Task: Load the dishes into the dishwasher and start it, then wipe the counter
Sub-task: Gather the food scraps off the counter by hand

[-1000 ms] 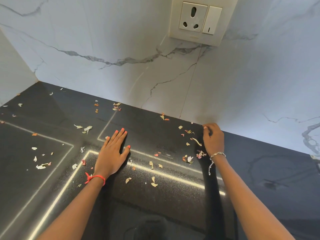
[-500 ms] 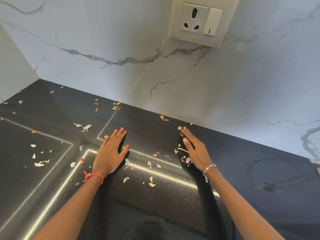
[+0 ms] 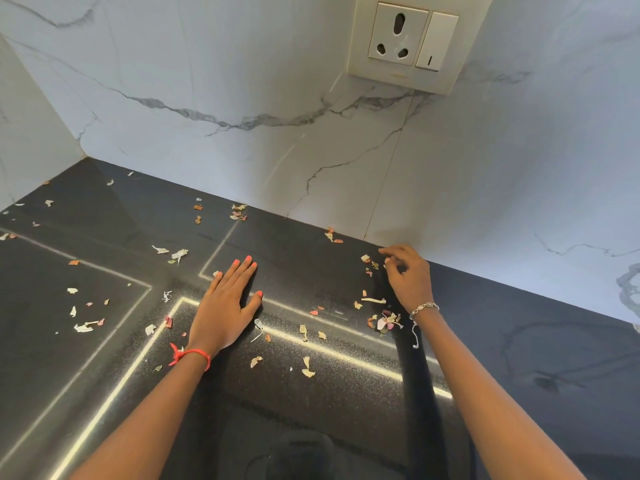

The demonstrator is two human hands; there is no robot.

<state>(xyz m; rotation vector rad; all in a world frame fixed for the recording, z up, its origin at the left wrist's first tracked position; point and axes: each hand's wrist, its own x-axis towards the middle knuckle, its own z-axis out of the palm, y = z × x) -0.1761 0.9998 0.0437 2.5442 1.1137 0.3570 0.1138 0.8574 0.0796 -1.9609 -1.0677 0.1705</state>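
Observation:
The black stone counter (image 3: 304, 258) is strewn with small dry peel scraps. My left hand (image 3: 225, 306) lies flat on it, palm down and fingers straight, near the middle. My right hand (image 3: 408, 278) hovers at the back of the counter close to the wall, its fingers loosely curled and pointing left. I see nothing held in it. A few scraps (image 3: 367, 261) lie just beside its fingertips. A small heap of scraps (image 3: 384, 321) sits below its wrist. No cloth or dishes are in view.
A white marble wall (image 3: 242, 81) rises behind the counter and meets a side wall at the far left corner. A socket and switch plate (image 3: 412, 39) is mounted above my right hand. More scraps (image 3: 85, 325) lie at the left.
My right hand swept left across the scraps with straight fingers, then went back to the wall with fingers curled. Scraps near it have gathered into a heap. My left hand has stayed put.

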